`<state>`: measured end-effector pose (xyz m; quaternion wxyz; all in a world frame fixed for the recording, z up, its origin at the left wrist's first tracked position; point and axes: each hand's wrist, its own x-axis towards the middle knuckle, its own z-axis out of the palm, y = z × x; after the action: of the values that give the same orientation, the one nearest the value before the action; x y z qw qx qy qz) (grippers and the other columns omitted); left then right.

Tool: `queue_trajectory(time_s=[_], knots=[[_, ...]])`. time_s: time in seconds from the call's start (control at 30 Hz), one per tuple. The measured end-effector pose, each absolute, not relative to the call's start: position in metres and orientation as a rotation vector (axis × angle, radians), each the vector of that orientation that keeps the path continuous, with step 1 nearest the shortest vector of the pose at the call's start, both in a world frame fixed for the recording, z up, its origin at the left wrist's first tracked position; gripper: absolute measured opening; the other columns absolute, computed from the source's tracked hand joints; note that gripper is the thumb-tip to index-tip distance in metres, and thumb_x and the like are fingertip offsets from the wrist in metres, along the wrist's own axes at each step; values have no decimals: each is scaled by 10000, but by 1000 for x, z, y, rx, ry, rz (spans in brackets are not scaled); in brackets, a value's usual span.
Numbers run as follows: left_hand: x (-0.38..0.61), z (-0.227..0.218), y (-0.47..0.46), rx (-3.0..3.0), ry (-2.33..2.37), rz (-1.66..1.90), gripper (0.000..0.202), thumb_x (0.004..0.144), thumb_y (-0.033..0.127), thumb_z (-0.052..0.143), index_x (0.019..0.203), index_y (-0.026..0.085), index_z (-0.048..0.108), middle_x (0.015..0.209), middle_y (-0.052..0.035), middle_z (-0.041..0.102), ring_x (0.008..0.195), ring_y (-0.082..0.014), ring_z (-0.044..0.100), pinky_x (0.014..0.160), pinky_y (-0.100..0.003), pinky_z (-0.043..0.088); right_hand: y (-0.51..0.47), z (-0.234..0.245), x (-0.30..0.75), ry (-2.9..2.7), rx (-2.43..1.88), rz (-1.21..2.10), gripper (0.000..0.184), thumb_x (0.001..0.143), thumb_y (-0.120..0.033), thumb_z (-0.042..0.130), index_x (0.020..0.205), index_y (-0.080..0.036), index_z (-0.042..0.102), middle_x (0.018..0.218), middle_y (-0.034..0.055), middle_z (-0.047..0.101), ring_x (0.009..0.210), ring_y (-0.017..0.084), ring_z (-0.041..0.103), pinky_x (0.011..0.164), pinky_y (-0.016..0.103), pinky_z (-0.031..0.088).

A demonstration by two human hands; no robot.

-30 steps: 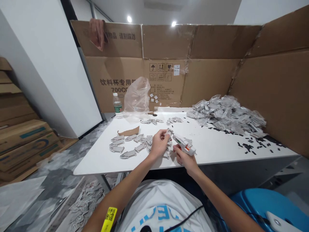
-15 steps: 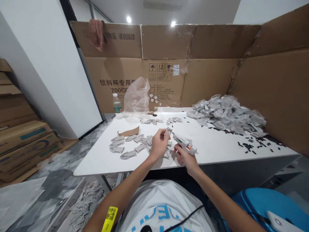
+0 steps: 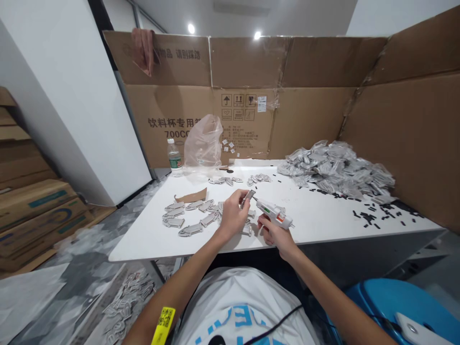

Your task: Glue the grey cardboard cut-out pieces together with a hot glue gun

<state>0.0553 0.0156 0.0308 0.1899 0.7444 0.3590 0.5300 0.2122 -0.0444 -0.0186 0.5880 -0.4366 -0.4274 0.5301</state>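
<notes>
Fingers [image 3: 239,196] of the left hand [image 3: 232,215] pinching a small grey cut-out [image 3: 247,196], right-hand fingers [image 3: 264,221] wrapping around a white glue gun [image 3: 275,214] just beside it.

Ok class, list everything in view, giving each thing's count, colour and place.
white table: one, white, centre
cardboard wall: one, brown, behind table
grey cut-out pieces: many, grey, table's left
wrapped grey pieces: one heap, silver-grey, far right
black bits: many, black, table's right end
cardboard scrap: one, brown, on the table
water bottle: one, clear, far left corner
plastic bag: one, clear, beside the bottle
hot glue gun: one, white, in right hand
left hand: one, gripping a small grey piece
right hand: one, holding the gun
</notes>
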Motion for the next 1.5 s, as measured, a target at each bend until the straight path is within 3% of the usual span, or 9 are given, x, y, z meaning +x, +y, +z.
queue_trajectory(time_s=[0.1, 0.23, 0.43, 0.53, 0.67, 0.9, 1.13, 1.27, 1.5], knots=[[51, 35, 19, 2032, 1062, 1538, 168, 1035, 265, 599, 1153, 229, 714, 1043, -28, 790, 911, -190, 721, 866, -323, 547, -45, -20, 212, -992, -934, 1241, 444, 818, -600, 840, 700, -216, 653, 443, -94, 394, 368, 60, 222, 381, 222, 185], [35, 44, 31, 1955, 1145, 1557, 224, 1031, 294, 596, 1219, 226, 698, 1141, -54, 792, 951, -207, 742, 875, -338, 557, -44, -19, 215, -924, -841, 1185, 420, 795, -567, 869, 746, -201, 670, 661, -13, 654, 370, 38, 296, 366, 210, 239], [1, 54, 56, 1842, 1249, 1371, 370, 1033, 299, 517, 1356, 203, 669, 1081, -72, 774, 891, -212, 733, 819, -339, 574, -37, -17, 219, -785, -836, 1183, 416, 722, -506, 926, 729, -206, 637, 693, -11, 652, 401, 41, 351, 371, 195, 274], [-8, 57, 58, 1851, 1344, 1223, 468, 997, 259, 537, 1451, 186, 627, 1312, -119, 745, 1093, -251, 734, 981, -388, 577, -36, -16, 220, -791, -835, 1219, 414, 724, -485, 937, 728, -209, 629, 692, -16, 640, 414, 44, 356, 380, 198, 283], [-13, 57, 55, 2035, 1384, 1062, 586, 876, 226, 679, 1457, 160, 639, 1527, -137, 640, 1410, -314, 606, 1204, -429, 471, -38, -14, 220, -813, -843, 1248, 423, 714, -495, 950, 742, -205, 643, 720, -1, 660, 418, 42, 360, 386, 202, 293], [-9, 58, 48, 2256, 1187, 941, 422, 873, 288, 676, 1275, 188, 754, 1372, -93, 746, 1292, -296, 684, 1158, -402, 507, -37, -16, 220, -798, -837, 1245, 436, 703, -504, 958, 736, -201, 646, 724, -7, 650, 413, 37, 365, 377, 196, 286], [0, 48, 42, 2434, 1175, 720, 344, 854, 321, 755, 1189, 247, 782, 1186, -76, 805, 1132, -317, 734, 964, -397, 559, -34, -20, 219, -726, -823, 1182, 404, 727, -466, 936, 719, -210, 623, 705, -15, 635, 411, 41, 362, 374, 200, 294], [3, 37, 46, 2566, 1193, 615, 257, 855, 274, 774, 1109, 241, 791, 1121, -79, 808, 1129, -328, 710, 976, -409, 524, -32, -20, 219, -640, -813, 1111, 350, 741, -413, 905, 729, -222, 612, 711, -14, 646, 404, 46, 353, 375, 215, 304], [4, 40, 42, 2603, 1161, 643, 257, 910, 306, 763, 1159, 242, 766, 1127, -72, 792, 1118, -310, 693, 990, -403, 498, -32, -18, 218, -519, -794, 1041, 310, 730, -351, 882, 745, -209, 606, 742, -33, 627, 426, 31, 370, 389, 199, 300]])
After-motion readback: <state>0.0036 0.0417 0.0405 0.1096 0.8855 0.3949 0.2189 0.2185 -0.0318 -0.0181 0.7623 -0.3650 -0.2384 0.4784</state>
